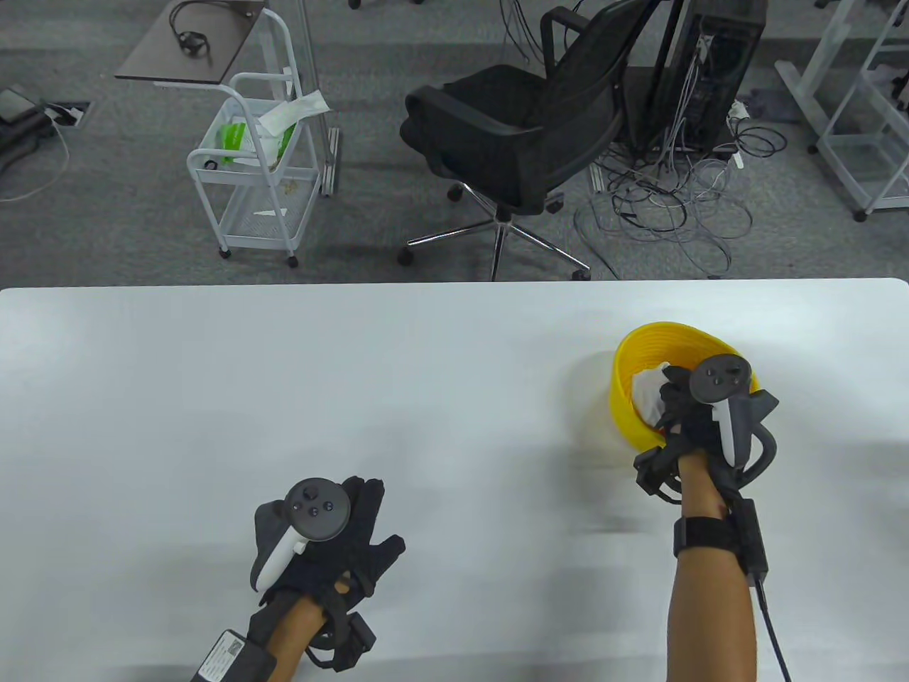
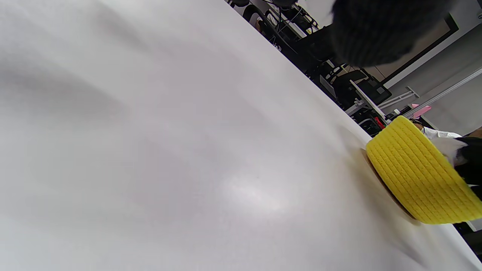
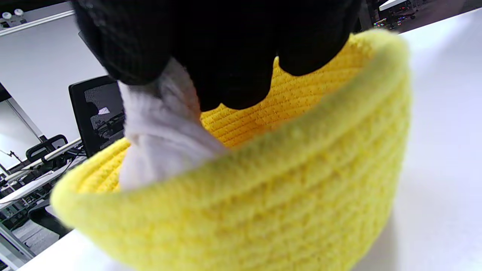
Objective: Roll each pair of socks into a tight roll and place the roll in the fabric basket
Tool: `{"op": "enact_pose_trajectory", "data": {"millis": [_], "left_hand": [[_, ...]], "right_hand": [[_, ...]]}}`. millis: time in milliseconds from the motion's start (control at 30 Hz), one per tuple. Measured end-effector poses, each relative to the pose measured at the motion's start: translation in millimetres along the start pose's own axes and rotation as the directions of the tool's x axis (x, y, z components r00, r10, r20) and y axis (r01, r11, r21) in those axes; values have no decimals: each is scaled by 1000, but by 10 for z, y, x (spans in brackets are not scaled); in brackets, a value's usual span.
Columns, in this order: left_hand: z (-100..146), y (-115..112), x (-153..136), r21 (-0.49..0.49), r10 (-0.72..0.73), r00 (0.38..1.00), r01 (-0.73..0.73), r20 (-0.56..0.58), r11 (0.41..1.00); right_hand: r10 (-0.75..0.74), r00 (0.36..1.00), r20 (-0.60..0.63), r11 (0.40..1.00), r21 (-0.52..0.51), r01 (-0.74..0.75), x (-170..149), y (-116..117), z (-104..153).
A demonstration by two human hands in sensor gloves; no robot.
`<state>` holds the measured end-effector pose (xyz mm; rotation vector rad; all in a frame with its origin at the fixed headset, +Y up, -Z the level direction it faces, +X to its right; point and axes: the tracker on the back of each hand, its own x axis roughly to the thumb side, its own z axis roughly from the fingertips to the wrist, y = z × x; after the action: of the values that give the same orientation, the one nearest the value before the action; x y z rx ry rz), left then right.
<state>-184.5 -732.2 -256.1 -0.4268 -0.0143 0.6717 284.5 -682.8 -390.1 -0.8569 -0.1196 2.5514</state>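
A person's right hand [image 1: 699, 415], gloved in black with a tracker strapped to its back, reaches over the near rim of a yellow woven fabric basket [image 1: 628, 355] standing on the right side of a white table [image 1: 284, 369], its curled fingers [image 3: 233, 75] pinching a white sock roll [image 1: 650, 394] that sits partly inside the basket. In the right wrist view, the white sock roll [image 3: 158, 139] hangs from the dark fingertips just behind the basket's ribbed front wall [image 3: 282, 195], its lower end below the rim; whether it touches the basket's floor cannot be told from here. The left hand [image 1: 334, 547] lies flat on the table near the front edge, well apart from the basket, fingers spread and relaxed, holding nothing. From the left wrist view, the basket [image 2: 418, 177] appears at the far right across a bare stretch of tabletop [image 2: 169, 150], with a sliver of white sock [image 2: 446, 146] and the dark glove [image 2: 472, 162] showing above its rim, while a blurred dark fingertip [image 2: 376, 30] of the left glove hangs in from the top edge. Beyond the table, a black office chair [image 1: 525, 135] stands on grey carpet beside a tangle of cables [image 1: 675, 192], and a white wire trolley [image 1: 256, 170] holds green and white items to the left.
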Motion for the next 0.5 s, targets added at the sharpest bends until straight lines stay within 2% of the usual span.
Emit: {"op": "enact_pose_trajectory", "data": {"millis": [133,233,400,433,500], "left_hand": [[10,26,-5,-11,21,1000,-21,-6,1000],[43,97,-13,19,65,998,-65,2,998],[65,135,-22,22,94,996,-94,14,995],[74,147,-19,18,101,995,-102,18,995],[84,166,-15,25,113,993,-114,34,993]], "right_hand": [[2,999,46,996,91,-6,-18,38,17],[2,992,127,995,96,-14,-26,-24,94],[-37,952,304,990,142,-7,67,-142,374],[-51,934,354,980,197,-21,114,-155,493],[-47,924,379,972,230,-45,152,-157,616]]}}
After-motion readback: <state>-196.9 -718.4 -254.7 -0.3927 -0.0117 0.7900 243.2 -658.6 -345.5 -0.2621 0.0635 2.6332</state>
